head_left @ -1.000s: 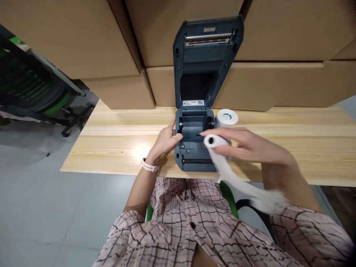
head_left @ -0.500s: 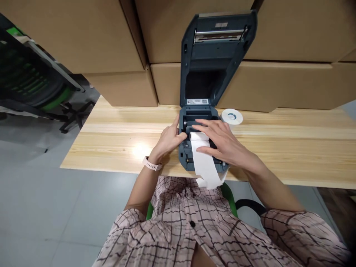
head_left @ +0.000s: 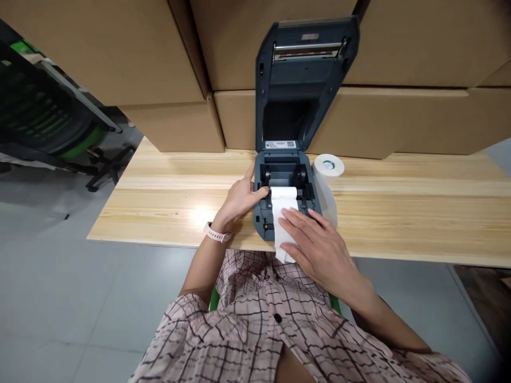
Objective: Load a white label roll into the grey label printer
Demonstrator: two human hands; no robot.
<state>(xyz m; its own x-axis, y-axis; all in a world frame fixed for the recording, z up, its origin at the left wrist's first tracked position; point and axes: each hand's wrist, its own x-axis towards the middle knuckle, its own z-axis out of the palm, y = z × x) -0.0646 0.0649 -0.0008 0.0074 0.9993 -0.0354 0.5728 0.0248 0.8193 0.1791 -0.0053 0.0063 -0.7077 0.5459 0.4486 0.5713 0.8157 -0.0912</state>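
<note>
A dark grey label printer (head_left: 261, 213) stands on the table with its lid (head_left: 309, 74) raised. Inside it lies a small white paper roll (head_left: 283, 192), whose loose strip runs over the printer's front edge. My left hand (head_left: 241, 197) rests against the printer's left side, thumb on the inner rim and forefinger stretched along the wall, apart from each other. My right hand (head_left: 315, 239) lies flat over the strip and the front right of the printer, fingers extended. Right of the printer is a larger white roll (head_left: 328, 165), with a pale strip trailing from it toward me.
Large cardboard boxes (head_left: 407, 122) stand stacked along the back of the wooden table (head_left: 167, 202). On the floor at the left is a black and green office chair (head_left: 43, 111). The table's front edge runs close to my body.
My right hand has moved down from the roll toward the printer's front, uncovering the inner holders. The loose strip hangs straighter. The view has shifted slightly.
</note>
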